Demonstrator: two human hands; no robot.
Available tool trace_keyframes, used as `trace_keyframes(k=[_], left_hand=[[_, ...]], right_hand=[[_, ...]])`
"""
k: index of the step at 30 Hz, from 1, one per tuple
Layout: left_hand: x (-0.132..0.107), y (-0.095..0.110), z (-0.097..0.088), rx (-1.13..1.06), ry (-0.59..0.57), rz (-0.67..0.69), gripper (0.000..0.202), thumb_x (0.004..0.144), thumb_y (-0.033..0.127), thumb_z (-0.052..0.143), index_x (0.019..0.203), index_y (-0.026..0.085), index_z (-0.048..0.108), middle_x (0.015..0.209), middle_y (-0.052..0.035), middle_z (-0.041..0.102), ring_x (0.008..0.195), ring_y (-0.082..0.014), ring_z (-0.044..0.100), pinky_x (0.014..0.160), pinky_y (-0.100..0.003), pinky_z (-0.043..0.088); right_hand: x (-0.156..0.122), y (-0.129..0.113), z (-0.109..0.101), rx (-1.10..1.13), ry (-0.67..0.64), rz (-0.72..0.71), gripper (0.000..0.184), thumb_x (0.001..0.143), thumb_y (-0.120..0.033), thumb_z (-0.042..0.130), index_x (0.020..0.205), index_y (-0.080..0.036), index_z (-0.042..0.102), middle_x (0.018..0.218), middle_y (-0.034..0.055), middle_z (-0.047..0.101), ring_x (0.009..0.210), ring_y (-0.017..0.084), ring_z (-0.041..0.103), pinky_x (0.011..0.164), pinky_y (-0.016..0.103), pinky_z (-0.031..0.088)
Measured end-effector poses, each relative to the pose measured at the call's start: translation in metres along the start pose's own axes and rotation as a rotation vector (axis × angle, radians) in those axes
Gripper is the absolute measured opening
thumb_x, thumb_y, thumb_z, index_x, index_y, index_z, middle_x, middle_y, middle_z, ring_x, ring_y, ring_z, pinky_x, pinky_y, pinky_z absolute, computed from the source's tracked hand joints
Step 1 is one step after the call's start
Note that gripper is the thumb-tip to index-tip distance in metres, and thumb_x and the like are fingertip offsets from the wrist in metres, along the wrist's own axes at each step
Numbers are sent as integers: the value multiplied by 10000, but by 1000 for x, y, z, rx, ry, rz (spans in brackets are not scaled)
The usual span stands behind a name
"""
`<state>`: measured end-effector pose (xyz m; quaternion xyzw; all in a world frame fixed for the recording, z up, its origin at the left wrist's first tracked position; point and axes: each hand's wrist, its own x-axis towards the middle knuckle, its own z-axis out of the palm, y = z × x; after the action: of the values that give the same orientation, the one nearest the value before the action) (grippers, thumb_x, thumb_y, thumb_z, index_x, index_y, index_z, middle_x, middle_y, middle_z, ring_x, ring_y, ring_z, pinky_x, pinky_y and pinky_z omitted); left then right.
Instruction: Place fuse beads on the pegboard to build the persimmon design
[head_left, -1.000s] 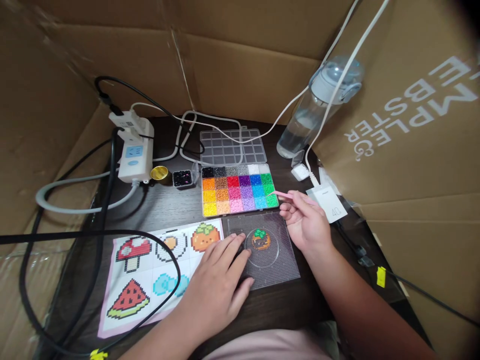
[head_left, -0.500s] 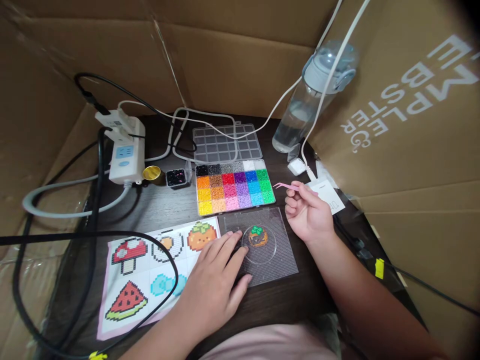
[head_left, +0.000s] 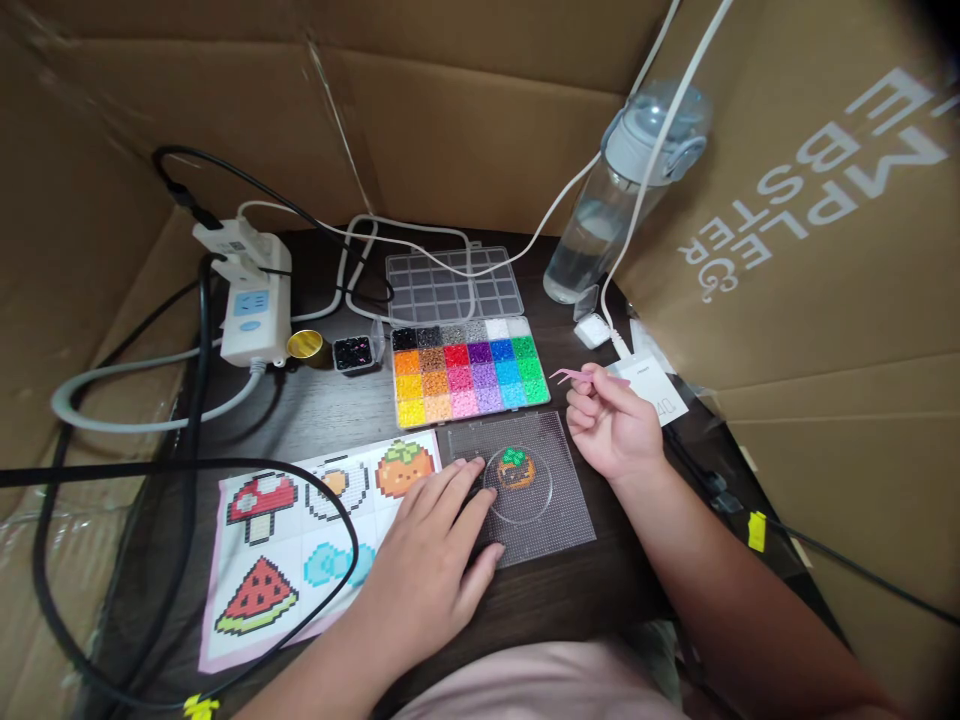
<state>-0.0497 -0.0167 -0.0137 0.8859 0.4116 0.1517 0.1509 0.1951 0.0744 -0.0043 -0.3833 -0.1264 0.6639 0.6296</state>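
Observation:
My right hand [head_left: 616, 420] pinches pink tweezers [head_left: 592, 377], their bent tips pointing left toward the green compartments of the bead box [head_left: 471, 372]. Fingers stretched out, my left hand [head_left: 442, 545] rests across the pattern sheet's right side and touches the left edge of the clear pegboard [head_left: 566, 515]. On the pegboard, inside a marked circle, sits a small bead persimmon [head_left: 517, 470] with a green top, orange outline and dark beads. The pattern sheet [head_left: 259, 575] shows a mushroom, egg, persimmon, watermelon slice and a blue shape, partly covered by my left hand.
Behind the bead box lies its open lid [head_left: 454, 285]. A water bottle [head_left: 600, 215] and a white adapter box [head_left: 656, 388] stand right. At left are a power strip [head_left: 256, 310], a gold tin [head_left: 304, 346] and a small black-bead case [head_left: 354, 353]. A black cable [head_left: 300, 468] crosses the sheet.
The view has shifted very slightly. My right hand with the tweezers stays beside the bead box, and my left hand stays on the pegboard's edge.

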Motion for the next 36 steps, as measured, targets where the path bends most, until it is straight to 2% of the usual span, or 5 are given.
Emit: trace_keyframes(k=[4,15,24,36], left_hand=[[0,0,0,4,7,0,371,944,268,546,1298,158,537,1496,-151,438,1342,-342,426,1072,-559,396],[0,0,-1,4,0,-1,369,949,269,541,1304,173,568,1498,-147,438,1338,-339,436,1075,-545,397],[0,0,-1,3,-1,2,376,949,272,539,1311,172,566,1495,-152,439,1339,-342,436,1073,-551,404],[0,1,-4,-13,-7,0,385,933,246,560,1311,174,576,1487,-162,444,1332,-351,445,1066,-557,413]], right_hand=[[-1,1,1,1,2,8,204,651,-178,829,787,-155,678,579,-44,624,431,33,506,372,122,400],[0,0,0,-19,-13,21,167,697,-183,803,790,-168,664,583,-51,605,434,34,496,371,124,391],[-1,1,1,-28,-7,25,214,647,-188,830,783,-166,667,586,-50,613,435,38,496,372,129,396],[-1,1,1,-78,-31,26,194,696,-215,808,802,-183,649,610,-54,582,451,43,490,390,140,400]])
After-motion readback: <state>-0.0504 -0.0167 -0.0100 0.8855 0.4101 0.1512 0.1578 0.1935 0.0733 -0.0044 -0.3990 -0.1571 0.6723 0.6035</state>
